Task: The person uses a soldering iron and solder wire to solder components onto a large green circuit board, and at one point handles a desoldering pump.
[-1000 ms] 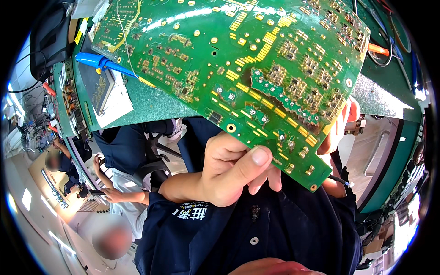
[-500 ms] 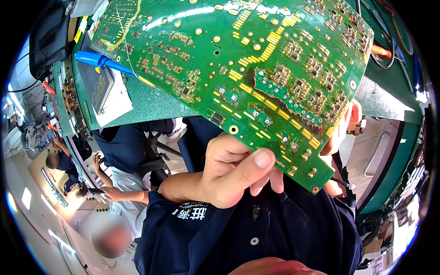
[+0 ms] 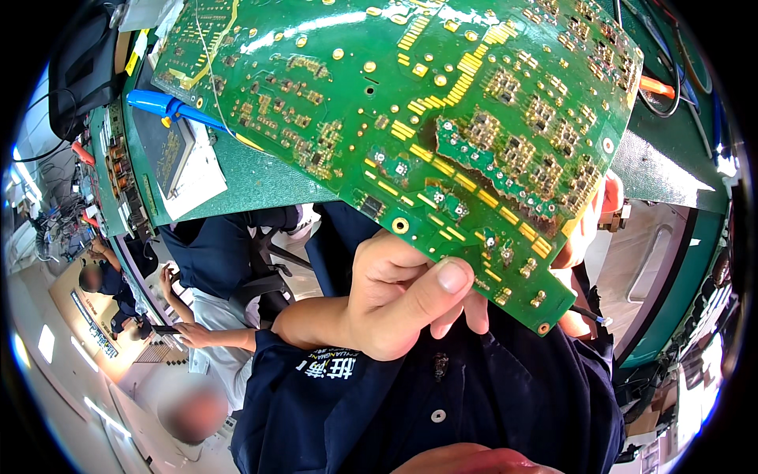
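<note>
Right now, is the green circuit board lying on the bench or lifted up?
Lifted: the left hand holds the circuit board by its lower edge, close before the camera.

A blue-handled tool (image 3: 162, 104) lies on a green workbench mat (image 3: 260, 180). Beside it sits a white paper sheet (image 3: 207, 175).
</note>
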Tool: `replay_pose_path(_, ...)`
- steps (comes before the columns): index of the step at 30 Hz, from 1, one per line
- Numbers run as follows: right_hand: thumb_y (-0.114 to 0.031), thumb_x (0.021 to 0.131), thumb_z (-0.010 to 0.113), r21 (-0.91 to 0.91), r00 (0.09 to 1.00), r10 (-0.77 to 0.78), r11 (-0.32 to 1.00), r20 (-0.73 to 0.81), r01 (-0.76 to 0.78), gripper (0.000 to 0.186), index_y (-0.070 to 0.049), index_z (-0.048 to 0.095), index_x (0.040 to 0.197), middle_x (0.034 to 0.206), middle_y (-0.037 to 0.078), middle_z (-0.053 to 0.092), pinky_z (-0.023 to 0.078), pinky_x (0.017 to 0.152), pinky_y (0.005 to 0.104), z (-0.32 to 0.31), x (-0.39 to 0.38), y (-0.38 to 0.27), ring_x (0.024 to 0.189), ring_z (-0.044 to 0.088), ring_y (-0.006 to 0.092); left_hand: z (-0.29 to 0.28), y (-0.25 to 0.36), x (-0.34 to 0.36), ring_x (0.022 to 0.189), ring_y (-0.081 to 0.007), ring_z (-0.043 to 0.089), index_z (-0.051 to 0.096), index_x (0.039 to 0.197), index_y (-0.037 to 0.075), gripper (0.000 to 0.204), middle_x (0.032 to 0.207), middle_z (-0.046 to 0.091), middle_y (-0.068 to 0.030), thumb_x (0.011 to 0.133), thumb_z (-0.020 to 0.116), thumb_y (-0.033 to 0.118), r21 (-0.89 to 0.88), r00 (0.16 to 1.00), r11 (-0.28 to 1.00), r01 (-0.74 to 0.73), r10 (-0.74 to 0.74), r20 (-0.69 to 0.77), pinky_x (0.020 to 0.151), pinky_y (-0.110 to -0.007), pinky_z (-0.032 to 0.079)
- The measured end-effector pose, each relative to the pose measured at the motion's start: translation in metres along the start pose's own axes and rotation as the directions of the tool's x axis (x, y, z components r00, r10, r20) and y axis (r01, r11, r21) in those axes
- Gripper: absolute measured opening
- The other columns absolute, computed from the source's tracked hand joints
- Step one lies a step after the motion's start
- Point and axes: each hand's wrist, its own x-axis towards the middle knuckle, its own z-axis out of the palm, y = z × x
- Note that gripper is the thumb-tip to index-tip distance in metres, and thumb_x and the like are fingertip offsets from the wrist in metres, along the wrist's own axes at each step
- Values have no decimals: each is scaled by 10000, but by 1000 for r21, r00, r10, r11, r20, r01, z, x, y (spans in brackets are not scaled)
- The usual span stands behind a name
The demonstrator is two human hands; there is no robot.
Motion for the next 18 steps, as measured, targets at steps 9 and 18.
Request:
replay_pose_path(9, -219, 661, 662, -22, 997, 29, 999, 74, -27, 182, -72, 662, 768, 828, 69, 681, 315, 923, 421, -4, -3, -1, 777, 626, 212, 0, 2, 0, 511, -182, 645, 574, 1023, -94, 337, 849, 659, -243, 982, 467, 223, -13, 1000, 1000, 24, -24, -7, 330, -191, 397)
replay_pose_path(18, -218, 652, 661, -1, 999, 31, 1000, -13, -31, 167, -87, 658, 754, 807, 50, 682, 326, 908, 429, 6, -13, 3, 765, 625, 200, 1, 1, 0, 518, -195, 647, 573, 1022, -92, 328, 857, 655, -245, 979, 480, 219, -26, 999, 999, 26, -26, -21, 340, -200, 405)
